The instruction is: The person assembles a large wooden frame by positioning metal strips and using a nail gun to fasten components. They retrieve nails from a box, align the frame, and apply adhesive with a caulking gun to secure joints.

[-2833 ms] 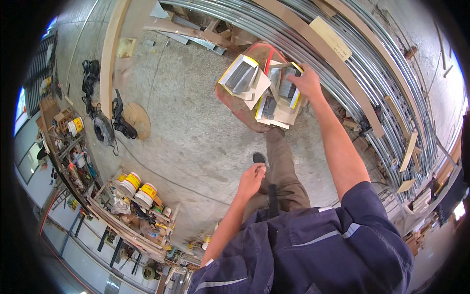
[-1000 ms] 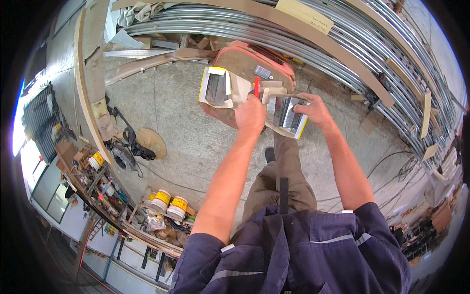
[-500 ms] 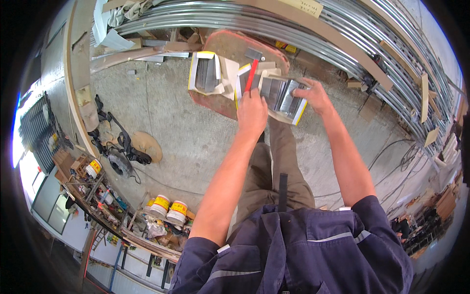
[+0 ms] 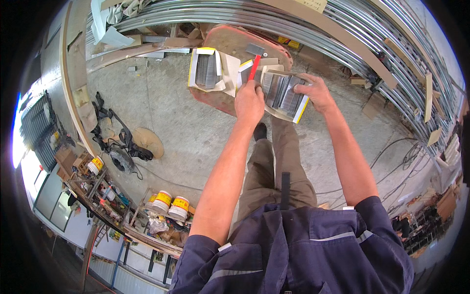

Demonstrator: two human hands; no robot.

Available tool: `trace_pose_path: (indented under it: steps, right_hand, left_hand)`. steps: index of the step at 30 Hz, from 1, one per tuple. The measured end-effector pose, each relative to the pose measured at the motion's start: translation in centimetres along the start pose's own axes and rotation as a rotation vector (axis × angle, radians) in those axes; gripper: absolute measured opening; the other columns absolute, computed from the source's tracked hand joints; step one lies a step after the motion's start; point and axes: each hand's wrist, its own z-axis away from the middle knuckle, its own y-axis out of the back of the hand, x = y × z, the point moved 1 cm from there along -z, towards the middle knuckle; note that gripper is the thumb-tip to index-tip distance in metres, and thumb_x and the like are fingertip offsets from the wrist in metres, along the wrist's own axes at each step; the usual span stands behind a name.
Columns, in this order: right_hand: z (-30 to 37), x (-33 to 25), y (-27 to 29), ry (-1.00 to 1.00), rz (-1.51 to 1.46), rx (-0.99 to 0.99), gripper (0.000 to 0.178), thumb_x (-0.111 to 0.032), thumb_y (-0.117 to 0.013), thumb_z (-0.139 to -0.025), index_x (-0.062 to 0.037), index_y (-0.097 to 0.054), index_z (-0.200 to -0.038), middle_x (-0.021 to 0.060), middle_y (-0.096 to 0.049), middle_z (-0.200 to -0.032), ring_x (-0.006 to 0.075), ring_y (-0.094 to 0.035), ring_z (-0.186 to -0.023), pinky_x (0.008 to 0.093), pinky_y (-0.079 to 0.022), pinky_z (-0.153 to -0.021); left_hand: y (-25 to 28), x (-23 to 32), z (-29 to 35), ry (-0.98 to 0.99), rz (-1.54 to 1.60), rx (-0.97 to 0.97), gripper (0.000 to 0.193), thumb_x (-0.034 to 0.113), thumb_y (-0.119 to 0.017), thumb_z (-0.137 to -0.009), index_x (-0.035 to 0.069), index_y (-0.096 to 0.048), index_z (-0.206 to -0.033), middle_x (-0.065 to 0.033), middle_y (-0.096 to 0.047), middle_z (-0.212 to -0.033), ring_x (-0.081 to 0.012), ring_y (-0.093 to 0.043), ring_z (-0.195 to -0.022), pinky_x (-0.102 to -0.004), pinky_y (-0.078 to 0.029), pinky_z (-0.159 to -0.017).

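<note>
My left hand (image 4: 250, 104) has its fingers closed over the near end of a red flat bar (image 4: 254, 67); I cannot tell whether the bar is lifted. To its right, my right hand (image 4: 316, 93) grips the side of an open cardboard box of thin grey metal strips (image 4: 278, 90), its thumb pressed onto the strips. This box has white and yellow edges. A second open box of grey strips (image 4: 207, 70) sits at the left, its torn flap beside it. Both are over a worn red-rimmed board (image 4: 215, 99). A small grey block (image 4: 255, 48) lies behind the bar.
Long metal profiles (image 4: 196, 22) and wooden boards are stacked along the far side. Black straps (image 4: 128, 147) and a round disc (image 4: 148, 142) lie on the concrete floor at left. White-and-yellow buckets (image 4: 179, 207) stand near a cluttered shelf. Cables (image 4: 404, 164) run across the right floor.
My left hand has moved slightly away from me and covers more of the red bar. The strips under my right thumb look less shiny. The whole view has shifted a little.
</note>
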Motion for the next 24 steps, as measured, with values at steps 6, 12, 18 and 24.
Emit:
trace_pose_path:
  steps: [6,12,18,24]
  right_hand:
    - [-2.3,-1.5,-0.6,0.013,0.11,-0.114,0.049,-0.006,-0.073,-0.074,0.0077,-0.066,-0.12,0.0091,-0.07,-0.102,0.0163,-0.063,-0.094,0.0297,-0.049,-0.088]
    - [-3.9,-2.1,-0.9,0.048,0.23,-0.127,0.045,-0.006,-0.074,-0.073,0.0051,-0.069,-0.116,0.0064,-0.07,-0.1,0.0141,-0.062,-0.092,0.0298,-0.049,-0.086]
    - [-4.0,-2.6,-1.1,0.068,0.271,-0.131,0.043,-0.006,-0.074,-0.072,0.0061,-0.069,-0.114,0.0068,-0.07,-0.1,0.0147,-0.062,-0.091,0.0301,-0.049,-0.085]
    - [-4.7,-5.8,-3.0,0.125,0.455,-0.132,0.045,-0.007,-0.074,-0.071,0.007,-0.068,-0.114,0.0081,-0.07,-0.098,0.0145,-0.063,-0.088,0.0299,-0.05,-0.083]
  left_hand:
    - [0.6,1.1,0.4,-0.079,-0.015,0.052,0.03,0.024,-0.067,-0.089,0.0,-0.063,-0.108,-0.0222,-0.062,-0.106,-0.0413,-0.06,-0.102,-0.0491,-0.049,-0.088]
    - [0.6,3.0,0.3,0.01,-0.08,-0.005,0.052,0.032,-0.076,-0.082,-0.003,-0.057,-0.116,-0.0235,-0.05,-0.121,-0.043,-0.05,-0.115,-0.05,-0.044,-0.095]
    - [0.2,3.4,0.0,0.05,-0.092,0.047,0.054,0.026,-0.079,-0.079,-0.006,-0.053,-0.113,-0.0229,-0.051,-0.117,-0.0429,-0.053,-0.109,-0.0497,-0.046,-0.091]
    - [0.5,1.6,-0.2,0.039,0.023,0.085,0.05,0.024,-0.073,-0.085,-0.006,-0.052,-0.118,-0.0248,-0.052,-0.118,-0.0429,-0.053,-0.11,-0.0492,-0.044,-0.094]
